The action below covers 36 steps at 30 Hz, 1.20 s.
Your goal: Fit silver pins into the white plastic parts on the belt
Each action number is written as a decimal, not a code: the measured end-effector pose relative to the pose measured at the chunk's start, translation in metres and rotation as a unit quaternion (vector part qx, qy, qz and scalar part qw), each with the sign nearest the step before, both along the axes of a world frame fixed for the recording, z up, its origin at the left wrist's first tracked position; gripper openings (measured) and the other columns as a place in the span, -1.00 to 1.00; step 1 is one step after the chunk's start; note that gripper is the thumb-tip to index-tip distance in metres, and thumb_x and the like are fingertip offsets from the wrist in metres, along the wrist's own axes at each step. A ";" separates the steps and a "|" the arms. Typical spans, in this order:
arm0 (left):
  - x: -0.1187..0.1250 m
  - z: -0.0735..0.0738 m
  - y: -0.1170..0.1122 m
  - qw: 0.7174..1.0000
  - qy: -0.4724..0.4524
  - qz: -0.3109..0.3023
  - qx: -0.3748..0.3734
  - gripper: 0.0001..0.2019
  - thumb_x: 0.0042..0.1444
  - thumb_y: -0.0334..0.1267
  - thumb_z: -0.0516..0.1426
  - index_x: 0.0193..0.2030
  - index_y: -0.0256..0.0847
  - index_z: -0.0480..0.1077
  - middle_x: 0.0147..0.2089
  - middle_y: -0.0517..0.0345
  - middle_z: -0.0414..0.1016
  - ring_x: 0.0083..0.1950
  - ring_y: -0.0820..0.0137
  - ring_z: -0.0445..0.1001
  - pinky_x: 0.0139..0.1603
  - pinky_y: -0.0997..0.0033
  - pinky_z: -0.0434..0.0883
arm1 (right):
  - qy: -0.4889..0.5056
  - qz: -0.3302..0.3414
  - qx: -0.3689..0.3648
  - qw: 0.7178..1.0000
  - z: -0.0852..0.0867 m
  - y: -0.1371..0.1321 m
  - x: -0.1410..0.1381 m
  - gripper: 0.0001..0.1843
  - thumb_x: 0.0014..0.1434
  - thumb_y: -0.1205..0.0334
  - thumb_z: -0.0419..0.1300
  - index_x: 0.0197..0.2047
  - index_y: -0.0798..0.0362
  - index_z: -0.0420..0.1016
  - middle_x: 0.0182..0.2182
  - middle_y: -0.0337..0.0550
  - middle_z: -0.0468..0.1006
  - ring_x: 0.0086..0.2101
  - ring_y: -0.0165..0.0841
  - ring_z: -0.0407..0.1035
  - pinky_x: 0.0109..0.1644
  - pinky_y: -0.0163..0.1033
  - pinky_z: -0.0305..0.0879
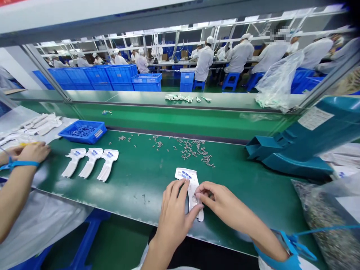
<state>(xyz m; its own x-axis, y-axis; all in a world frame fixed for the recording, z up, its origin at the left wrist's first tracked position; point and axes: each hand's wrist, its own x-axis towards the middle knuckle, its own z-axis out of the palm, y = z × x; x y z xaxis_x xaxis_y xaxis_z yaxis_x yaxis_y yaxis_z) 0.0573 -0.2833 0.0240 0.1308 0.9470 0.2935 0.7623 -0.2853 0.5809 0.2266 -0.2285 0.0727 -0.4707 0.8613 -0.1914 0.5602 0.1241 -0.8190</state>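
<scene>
Both hands [174,212] [225,204] touch a white plastic piece [193,186].

Teal bins [303,144] stand at the far right corner of the bench [126,193]. Beyond the far edge, a shelf [135,97] bears a clear bag [281,77] near its right end; blue crates [120,75] stand behind.

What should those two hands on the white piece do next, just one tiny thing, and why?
I'd probably have the right hand press gently down on the white piece. Its fingertips are drawn close together at the narrow part, and the left hand touches the piece, so it could steady it. I can't tell what's in the pinch.
</scene>
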 end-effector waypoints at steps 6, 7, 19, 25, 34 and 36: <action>-0.002 -0.006 -0.003 0.998 0.049 -0.027 -0.021 -0.46 0.28 -0.05 0.14 0.33 -0.16 0.18 0.38 -0.10 0.24 0.38 0.03 0.20 0.27 -0.09 0.28 | -0.100 0.027 0.040 0.994 -0.003 0.002 -0.006 -0.82 0.31 0.21 0.04 -0.30 -0.05 0.43 -0.30 -0.19 0.55 -0.23 -0.24 0.43 -0.21 -0.23 0.22; -0.002 -0.005 -0.003 0.998 0.048 -0.026 -0.020 -0.46 0.28 -0.05 0.14 0.33 -0.17 0.19 0.38 -0.11 0.24 0.38 0.03 0.21 0.27 -0.09 0.29 | -0.113 0.028 0.043 0.992 -0.002 0.003 -0.006 -0.82 0.31 0.22 0.04 -0.31 -0.05 0.42 -0.31 -0.19 0.55 -0.24 -0.24 0.43 -0.23 -0.24 0.21; -0.001 -0.006 -0.002 0.999 0.038 -0.022 -0.030 -0.47 0.26 -0.05 0.15 0.30 -0.16 0.22 0.38 -0.10 0.25 0.38 0.02 0.21 0.26 -0.08 0.27 | -0.193 0.028 0.072 0.978 -0.003 0.005 -0.008 -0.91 0.29 0.24 0.04 -0.26 -0.05 0.35 -0.28 -0.15 0.54 -0.31 -0.24 0.42 -0.31 -0.24 0.12; 0.000 -0.004 0.000 0.998 0.043 -0.018 -0.029 -0.48 0.23 -0.06 0.18 0.27 -0.18 0.25 0.36 -0.10 0.27 0.36 0.02 0.22 0.25 -0.09 0.29 | -0.227 0.011 0.037 0.973 0.000 0.011 -0.009 -0.91 0.24 0.22 0.14 -0.27 -0.07 0.25 -0.32 -0.22 0.55 -0.38 -0.27 0.38 -0.39 -0.26 0.02; -0.003 -0.009 0.000 0.999 0.047 -0.025 -0.012 -0.48 0.24 -0.06 0.18 0.29 -0.14 0.24 0.36 -0.08 0.27 0.36 0.01 0.22 0.24 -0.09 0.30 | -0.199 -0.072 0.165 0.963 -0.015 0.043 0.033 -0.80 0.29 0.16 0.04 -0.13 -0.02 0.45 -0.15 -0.06 0.54 -0.23 -0.21 0.46 -0.17 -0.15 0.29; -0.003 -0.009 0.001 0.998 0.049 -0.024 -0.010 -0.48 0.24 -0.06 0.17 0.29 -0.15 0.24 0.36 -0.08 0.27 0.36 0.01 0.22 0.24 -0.09 0.29 | -0.228 -0.099 0.208 0.946 -0.029 0.055 0.046 -0.76 0.28 0.18 0.04 -0.06 0.01 0.45 -0.07 -0.01 0.51 -0.16 -0.15 0.47 -0.11 -0.10 0.31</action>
